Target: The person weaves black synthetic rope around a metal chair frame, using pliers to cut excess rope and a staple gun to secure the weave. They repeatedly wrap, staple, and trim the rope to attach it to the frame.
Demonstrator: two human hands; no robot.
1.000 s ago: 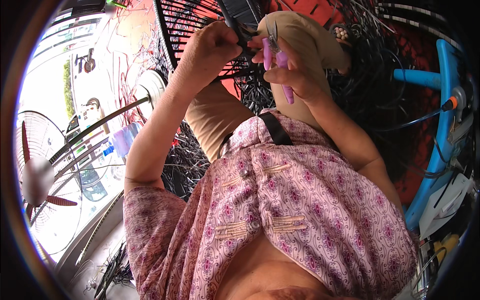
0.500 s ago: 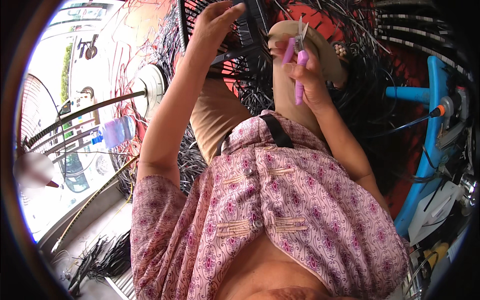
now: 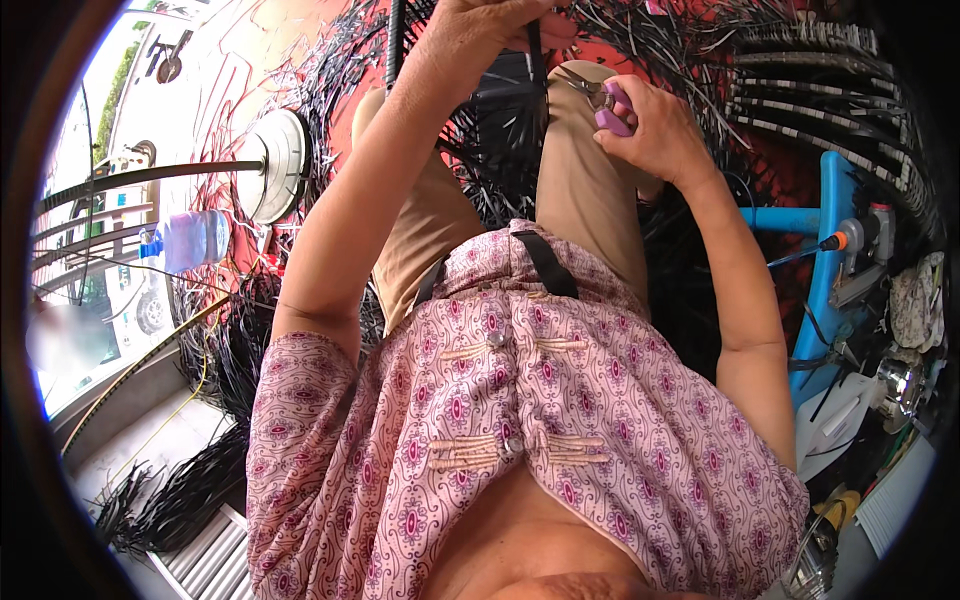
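My left hand [image 3: 480,35] grips a black strip [image 3: 533,60] far ahead, above my knees. My right hand [image 3: 650,130] is closed around purple cutters [image 3: 610,105] beside it. A clear bottle [image 3: 190,240] lies far left; black strips crowd every edge.

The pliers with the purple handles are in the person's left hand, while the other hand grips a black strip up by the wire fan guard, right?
Not quite. The head view shows the purple-handled pliers in the right hand, not the left. The left hand is the one gripping the black strip up by the wire fan guard.
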